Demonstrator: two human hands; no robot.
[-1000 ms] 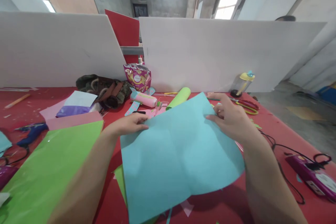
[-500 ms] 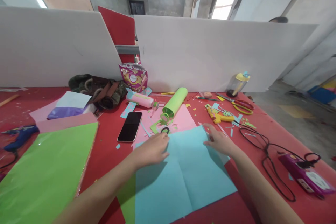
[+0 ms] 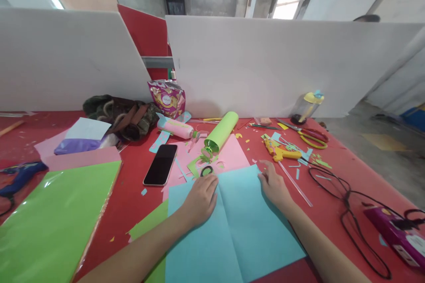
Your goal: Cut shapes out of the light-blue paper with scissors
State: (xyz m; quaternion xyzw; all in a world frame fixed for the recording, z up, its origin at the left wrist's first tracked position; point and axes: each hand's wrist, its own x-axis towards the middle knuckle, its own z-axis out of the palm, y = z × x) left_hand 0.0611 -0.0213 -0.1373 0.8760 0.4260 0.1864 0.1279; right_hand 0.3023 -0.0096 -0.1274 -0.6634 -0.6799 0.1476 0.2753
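A light-blue sheet of paper with a crease down its middle lies in front of me. My left hand rests on its upper left part, fingers bent slightly and lying on the paper, with nothing visibly held. Just beyond those fingers shows a black ring; what it belongs to is hidden. At the sheet's upper right corner is my right hand, its thumb and index finger apart beside the paper edge. Green paper sticks out from under the blue sheet on the left.
Beyond the sheet lie a green-wrapped bottle, a pink bottle and pink paper. Left is a phone and a green paper pack. Right are a yellow glue gun, scissors, black cable and a purple power strip.
The blue sheet now lies flatter over the green paper. My right hand has drawn slightly nearer, and a clear stick shows to its right. The view has shifted a little.
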